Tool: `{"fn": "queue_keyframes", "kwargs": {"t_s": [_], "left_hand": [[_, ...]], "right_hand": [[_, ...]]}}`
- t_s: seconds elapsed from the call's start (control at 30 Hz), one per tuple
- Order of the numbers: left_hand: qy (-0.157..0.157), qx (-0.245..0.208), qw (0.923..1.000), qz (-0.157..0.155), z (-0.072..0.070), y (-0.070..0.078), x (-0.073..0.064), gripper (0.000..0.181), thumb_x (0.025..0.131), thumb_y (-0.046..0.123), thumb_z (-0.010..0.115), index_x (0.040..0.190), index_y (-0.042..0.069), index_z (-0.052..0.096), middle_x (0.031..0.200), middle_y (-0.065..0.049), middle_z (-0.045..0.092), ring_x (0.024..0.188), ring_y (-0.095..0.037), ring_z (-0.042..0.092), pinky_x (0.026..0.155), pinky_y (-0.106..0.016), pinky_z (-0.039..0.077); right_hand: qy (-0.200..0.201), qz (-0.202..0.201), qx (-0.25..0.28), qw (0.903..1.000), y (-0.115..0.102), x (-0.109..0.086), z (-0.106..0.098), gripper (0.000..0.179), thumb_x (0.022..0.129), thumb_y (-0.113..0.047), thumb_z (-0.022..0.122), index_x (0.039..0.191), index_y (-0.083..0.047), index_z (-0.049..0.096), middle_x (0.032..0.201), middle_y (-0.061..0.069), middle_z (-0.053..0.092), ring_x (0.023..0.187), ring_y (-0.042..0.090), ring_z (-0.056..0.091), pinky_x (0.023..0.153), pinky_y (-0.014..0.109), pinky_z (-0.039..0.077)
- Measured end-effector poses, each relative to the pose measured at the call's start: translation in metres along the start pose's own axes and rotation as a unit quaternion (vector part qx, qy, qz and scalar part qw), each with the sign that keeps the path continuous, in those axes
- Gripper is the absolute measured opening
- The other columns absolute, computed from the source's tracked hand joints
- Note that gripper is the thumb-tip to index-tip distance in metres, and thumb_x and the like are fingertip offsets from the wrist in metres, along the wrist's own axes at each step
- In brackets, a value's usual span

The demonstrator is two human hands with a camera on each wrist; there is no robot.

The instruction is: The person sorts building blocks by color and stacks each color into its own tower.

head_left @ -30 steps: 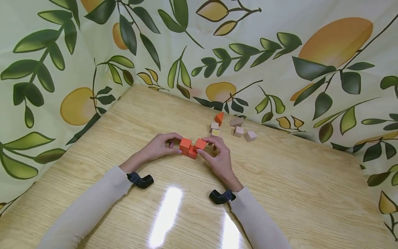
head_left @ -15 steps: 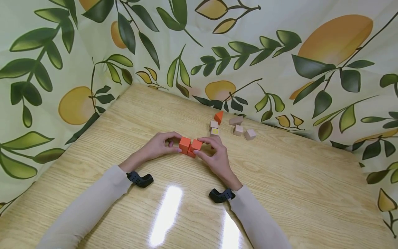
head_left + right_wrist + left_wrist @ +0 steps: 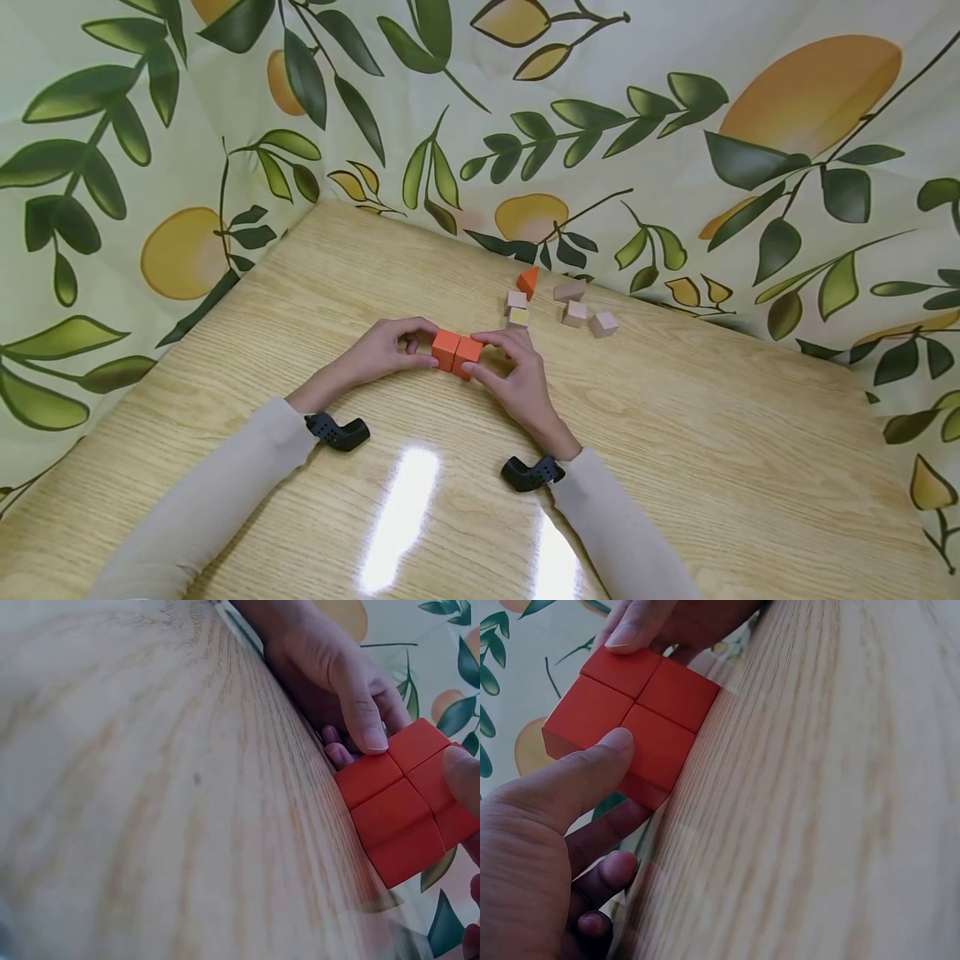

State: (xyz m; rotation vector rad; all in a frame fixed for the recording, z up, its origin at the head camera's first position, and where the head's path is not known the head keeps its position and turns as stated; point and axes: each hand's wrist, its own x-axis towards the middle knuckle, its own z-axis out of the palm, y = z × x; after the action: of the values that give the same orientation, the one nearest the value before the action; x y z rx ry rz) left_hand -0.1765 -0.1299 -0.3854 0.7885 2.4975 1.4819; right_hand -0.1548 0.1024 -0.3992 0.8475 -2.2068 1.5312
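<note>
Orange-red toy blocks (image 3: 656, 746) stand pressed together as two side-by-side columns, each two blocks high. My left hand (image 3: 386, 350) pinches the left column between thumb and fingers. Its thumb (image 3: 615, 746) lies on the front face near the seam between the upper and lower left blocks. My right hand (image 3: 517, 371) pinches the upper right block (image 3: 469, 347) from the other side, thumb in front. Below it, the lower right block (image 3: 397, 832) sits on the wooden table (image 3: 375, 275). The tops of the two columns look level in the head view.
Behind the hands lie an orange-red triangular block (image 3: 528, 283), a pale block with a yellow mark (image 3: 518, 317) and several plain pale blocks (image 3: 574, 314). A leaf-and-fruit printed cloth (image 3: 420, 75) hangs along the table's back and left edges.
My right hand has moved left and down, bringing its block from a raised, tilted position onto the lower right block, flush against the left column. My left hand has stayed in place.
</note>
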Motion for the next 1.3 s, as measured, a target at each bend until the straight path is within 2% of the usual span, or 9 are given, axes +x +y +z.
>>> {"fn": "queue_keyframes", "kwargs": {"t_s": [0.07, 0.3, 0.53, 0.7, 0.83, 1.03, 1.3], "left_hand": [[-0.001, 0.001, 1.0, -0.003, 0.0, -0.001, 0.0, 0.032, 0.083, 0.009, 0.075, 0.112, 0.005, 0.066, 0.077, -0.01, 0.055, 0.072, -0.024, 0.048, 0.065, -0.031, 0.037], [-0.003, 0.003, 1.0, -0.003, -0.001, 0.0, -0.001, 0.032, 0.083, 0.01, 0.075, 0.113, 0.005, 0.066, 0.079, -0.01, 0.056, 0.072, -0.024, 0.048, 0.066, -0.032, 0.037], [-0.004, 0.007, 0.9999, -0.01, -0.002, -0.001, -0.001, 0.032, 0.083, 0.011, 0.075, 0.114, 0.005, 0.065, 0.079, -0.009, 0.055, 0.073, -0.024, 0.048, 0.066, -0.032, 0.038], [-0.005, 0.005, 1.0, -0.003, -0.001, -0.001, -0.001, 0.032, 0.083, 0.01, 0.075, 0.113, 0.004, 0.065, 0.079, -0.009, 0.056, 0.073, -0.025, 0.048, 0.066, -0.032, 0.038], [-0.005, 0.006, 1.0, -0.001, -0.001, 0.0, 0.001, 0.032, 0.083, 0.01, 0.075, 0.113, 0.004, 0.065, 0.08, -0.009, 0.057, 0.073, -0.024, 0.049, 0.066, -0.032, 0.038], [-0.005, 0.007, 0.9999, -0.006, -0.002, 0.0, 0.002, 0.033, 0.083, 0.011, 0.076, 0.113, 0.005, 0.065, 0.079, -0.009, 0.056, 0.073, -0.023, 0.049, 0.066, -0.031, 0.038], [-0.006, 0.005, 0.9999, -0.007, -0.001, 0.001, -0.001, 0.032, 0.083, 0.01, 0.075, 0.113, 0.004, 0.065, 0.078, -0.008, 0.055, 0.072, -0.022, 0.048, 0.066, -0.031, 0.038]], "right_hand": [[0.0, 0.002, 0.0, 1.0, 0.001, 0.0, 0.0, 0.038, 0.072, 0.005, 0.08, 0.106, 0.006, 0.066, 0.096, 0.019, 0.063, 0.092, 0.042, 0.045, 0.078, 0.055, 0.034], [-0.001, 0.001, -0.006, 1.0, 0.039, -0.006, 0.006, 0.043, 0.071, -0.001, 0.083, 0.111, -0.001, 0.068, 0.101, 0.013, 0.065, 0.097, 0.034, 0.046, 0.08, 0.052, 0.035], [-0.01, 0.005, -0.019, 0.9997, 0.038, -0.007, 0.005, 0.044, 0.075, -0.01, 0.083, 0.116, -0.009, 0.067, 0.105, 0.001, 0.064, 0.1, 0.022, 0.046, 0.082, 0.043, 0.036], [-0.027, 0.022, -0.039, 0.9986, 0.037, -0.009, 0.002, 0.052, 0.075, -0.014, 0.084, 0.121, -0.007, 0.062, 0.107, -0.001, 0.062, 0.102, 0.022, 0.045, 0.085, 0.041, 0.038], [-0.047, 0.049, -0.058, 0.996, 0.036, -0.011, 0.0, 0.057, 0.073, -0.018, 0.085, 0.124, -0.011, 0.061, 0.108, 0.0, 0.058, 0.103, 0.023, 0.045, 0.088, 0.04, 0.039], [-0.057, 0.078, -0.073, 0.9926, 0.033, -0.013, 0.0, 0.058, 0.073, -0.018, 0.085, 0.125, -0.013, 0.06, 0.104, 0.0, 0.059, 0.099, 0.021, 0.049, 0.084, 0.038, 0.041], [-0.047, 0.078, -0.077, 0.9929, 0.034, -0.016, 0.002, 0.055, 0.074, -0.014, 0.083, 0.124, -0.012, 0.06, 0.103, 0.002, 0.061, 0.096, 0.02, 0.055, 0.075, 0.034, 0.042]]}}
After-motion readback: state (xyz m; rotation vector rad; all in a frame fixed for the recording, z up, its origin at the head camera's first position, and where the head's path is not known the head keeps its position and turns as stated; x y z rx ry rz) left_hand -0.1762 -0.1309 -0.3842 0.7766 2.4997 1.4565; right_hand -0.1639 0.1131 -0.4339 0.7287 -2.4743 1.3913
